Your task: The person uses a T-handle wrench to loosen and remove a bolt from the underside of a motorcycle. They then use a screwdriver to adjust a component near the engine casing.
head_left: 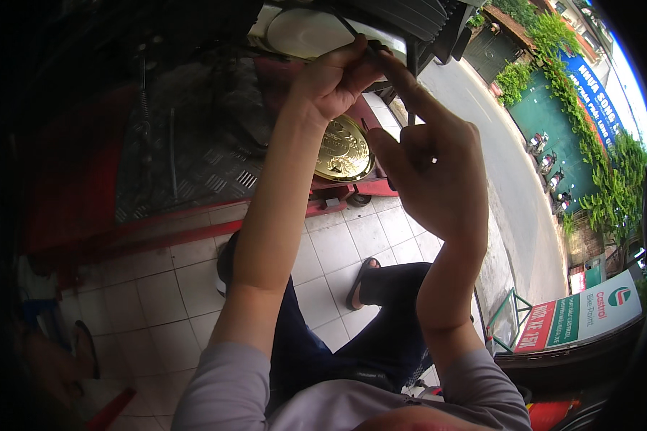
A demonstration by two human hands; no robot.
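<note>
Left grip [336,80], fingers curled, and right grip [442,161], index finger extended, close together; whether either holds anything cannot be told. Disc [346,152]: round, shiny gold, embossed, partly hidden, at edge of red platform [86,190].

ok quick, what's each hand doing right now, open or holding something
Left hand: fingers curled; cannot tell what, if anything, they hold.
Right hand: index finger extended toward the left; any grip cannot be told.
</note>
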